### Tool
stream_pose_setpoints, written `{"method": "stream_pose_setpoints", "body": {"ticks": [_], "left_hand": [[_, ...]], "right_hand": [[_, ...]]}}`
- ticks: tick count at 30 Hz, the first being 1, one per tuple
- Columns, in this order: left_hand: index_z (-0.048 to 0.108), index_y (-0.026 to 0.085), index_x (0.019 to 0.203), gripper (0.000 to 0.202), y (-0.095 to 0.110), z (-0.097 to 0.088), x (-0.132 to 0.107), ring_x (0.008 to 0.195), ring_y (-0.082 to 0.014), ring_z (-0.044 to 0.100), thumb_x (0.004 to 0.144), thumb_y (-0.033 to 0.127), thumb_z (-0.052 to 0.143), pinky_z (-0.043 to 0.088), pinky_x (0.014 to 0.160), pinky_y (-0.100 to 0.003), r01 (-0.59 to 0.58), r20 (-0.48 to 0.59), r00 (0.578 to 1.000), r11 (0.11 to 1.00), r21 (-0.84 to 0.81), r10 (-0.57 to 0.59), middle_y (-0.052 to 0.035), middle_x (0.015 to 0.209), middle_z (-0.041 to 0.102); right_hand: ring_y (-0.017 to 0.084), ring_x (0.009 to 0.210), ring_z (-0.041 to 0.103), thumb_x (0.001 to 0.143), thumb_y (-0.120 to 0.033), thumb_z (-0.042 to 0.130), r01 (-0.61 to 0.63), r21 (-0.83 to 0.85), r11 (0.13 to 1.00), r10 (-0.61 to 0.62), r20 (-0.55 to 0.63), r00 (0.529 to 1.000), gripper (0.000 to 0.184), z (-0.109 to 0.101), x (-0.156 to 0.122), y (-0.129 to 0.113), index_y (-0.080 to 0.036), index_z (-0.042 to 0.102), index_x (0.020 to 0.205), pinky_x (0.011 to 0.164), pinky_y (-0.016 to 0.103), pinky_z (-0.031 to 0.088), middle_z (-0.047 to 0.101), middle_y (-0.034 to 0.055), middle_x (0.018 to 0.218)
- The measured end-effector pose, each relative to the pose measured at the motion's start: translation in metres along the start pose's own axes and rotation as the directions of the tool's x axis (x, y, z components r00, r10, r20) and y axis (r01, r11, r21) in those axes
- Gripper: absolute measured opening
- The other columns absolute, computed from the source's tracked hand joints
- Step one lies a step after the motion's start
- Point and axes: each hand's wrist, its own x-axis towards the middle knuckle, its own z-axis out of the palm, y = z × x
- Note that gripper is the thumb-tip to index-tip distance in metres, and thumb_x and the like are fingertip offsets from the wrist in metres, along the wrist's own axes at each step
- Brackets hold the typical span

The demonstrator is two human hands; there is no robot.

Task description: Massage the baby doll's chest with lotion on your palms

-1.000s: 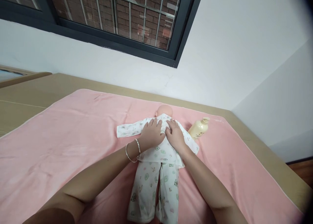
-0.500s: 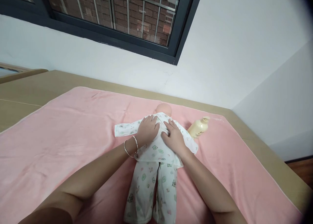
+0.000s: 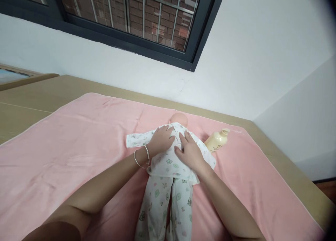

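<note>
A baby doll (image 3: 179,119) lies stretched out on a pink blanket (image 3: 105,129), its bald head away from me. It wears a white printed top (image 3: 170,165) and matching trousers (image 3: 157,202). My left hand (image 3: 161,141), with bracelets (image 3: 141,157) at the wrist, rests flat on the upper left of the top. Opposite it, my right hand (image 3: 191,151) lies on the upper right with its fingers spread. Neither hand grips anything. Just right of the doll's sleeve a pale yellow bottle (image 3: 217,140) lies tilted on the blanket.
Beneath the blanket is a tan wooden surface (image 3: 76,84), which meets a white wall (image 3: 223,80) at the back. A dark-framed window (image 3: 126,41) with bars is set in that wall. Wood edging (image 3: 31,81) shows at far left.
The whole view has shifted slightly, so things sit a little further right. Both hands stay on the doll's top, with only slight movement of the fingers.
</note>
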Motion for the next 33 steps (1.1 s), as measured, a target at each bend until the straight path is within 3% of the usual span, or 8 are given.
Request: {"method": "stream_pose_setpoints", "body": {"ticks": [4, 9, 15, 24, 30, 33], "left_hand": [[0.058, 0.019, 0.119, 0.036, -0.012, 0.004, 0.009, 0.118, -0.0227, 0.056, 0.095, 0.024, 0.032, 0.040, 0.105, -0.043, 0.018, 0.021, 1.000, 0.997, -0.073, -0.017, -0.0095, 0.124, 0.064], [0.047, 0.012, 0.133, 0.043, 0.004, 0.023, -0.005, 0.139, -0.0301, 0.038, 0.096, 0.029, 0.034, 0.028, 0.113, -0.053, 0.031, -0.065, 0.997, 1.000, -0.002, -0.031, -0.0178, 0.144, 0.048], [0.042, 0.009, 0.138, 0.047, 0.014, 0.033, -0.013, 0.143, -0.0319, 0.030, 0.096, 0.029, 0.034, 0.025, 0.117, -0.053, 0.073, -0.109, 0.991, 0.994, -0.078, -0.082, -0.0190, 0.150, 0.040], [0.042, 0.012, 0.138, 0.046, 0.012, 0.034, -0.014, 0.142, -0.0308, 0.033, 0.096, 0.029, 0.036, 0.026, 0.116, -0.053, 0.070, -0.123, 0.989, 0.995, -0.077, -0.079, -0.0175, 0.148, 0.043], [0.044, 0.009, 0.138, 0.047, 0.021, 0.027, -0.017, 0.141, -0.0322, 0.035, 0.096, 0.028, 0.034, 0.027, 0.116, -0.052, 0.095, -0.107, 0.990, 0.995, 0.002, -0.095, -0.0196, 0.148, 0.043], [0.042, 0.009, 0.140, 0.049, 0.033, 0.024, -0.025, 0.141, -0.0340, 0.035, 0.096, 0.030, 0.035, 0.029, 0.113, -0.055, 0.129, -0.096, 0.988, 0.989, 0.068, -0.123, -0.0209, 0.149, 0.041]], "right_hand": [[0.031, 0.148, 0.018, 0.093, -0.042, 0.047, -0.030, 0.049, 0.998, 0.027, 0.062, 0.998, 0.063, -0.001, 0.000, 0.002, -0.017, 0.035, 0.150, 0.119, 0.049, 0.023, 0.026, 0.0125, 0.158], [0.027, 0.148, 0.018, 0.100, -0.046, 0.028, -0.084, 0.161, 0.983, 0.091, -0.040, 0.995, 0.060, 0.015, 0.019, 0.026, -0.012, 0.035, 0.149, 0.120, 0.050, 0.019, 0.028, 0.0147, 0.157], [0.026, 0.148, 0.019, 0.100, -0.044, 0.027, -0.039, 0.124, 0.992, 0.058, -0.147, 0.988, 0.059, 0.031, 0.020, 0.030, -0.010, 0.036, 0.148, 0.120, 0.051, 0.017, 0.030, 0.0158, 0.156], [0.026, 0.147, 0.023, 0.099, -0.040, 0.030, -0.040, 0.096, 0.995, 0.053, -0.145, 0.988, 0.057, 0.028, 0.018, 0.027, -0.011, 0.038, 0.147, 0.119, 0.050, 0.020, 0.035, 0.0149, 0.154], [0.027, 0.143, 0.031, 0.099, -0.036, 0.033, -0.043, -0.005, 0.999, 0.042, -0.140, 0.989, 0.051, 0.020, 0.018, 0.023, -0.014, 0.044, 0.143, 0.119, 0.057, 0.006, 0.042, 0.0157, 0.150], [0.027, 0.143, 0.032, 0.098, -0.038, 0.035, -0.063, 0.030, 0.998, 0.066, -0.114, 0.991, 0.050, 0.017, 0.021, 0.026, -0.017, 0.044, 0.142, 0.117, 0.061, 0.007, 0.042, 0.0135, 0.150]]}}
